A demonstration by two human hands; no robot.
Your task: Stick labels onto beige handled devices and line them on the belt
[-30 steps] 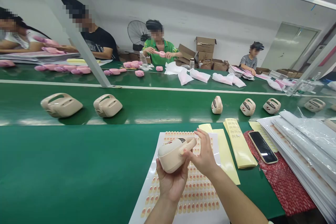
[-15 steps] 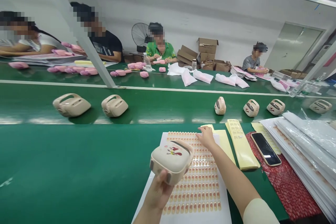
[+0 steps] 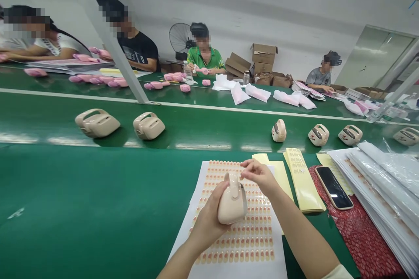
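Observation:
My left hand is wrapped round a small cream device with a carry handle, lifted over a white sheet of stickers. The device stands turned with its narrow side and handle pivot towards me; its printed face is out of sight. Just right of the handle, my right hand has its fingers bent in a pinch. A small peach-coloured piece, seemingly a sticker, shows at the fingertips and is partly hidden. Rows of oval peach stickers cover most of the sheet.
Several similar cream devices, one here, stand on the green belt beyond the table. To the right lie yellow backing strips, a phone on red bubble wrap, and stacked plastic-covered sheets. Co-workers sit opposite.
My left hand has turned the device from its printed face to its side and shifted it right. My right hand has left the sheet's upper right edge and come to the handle.

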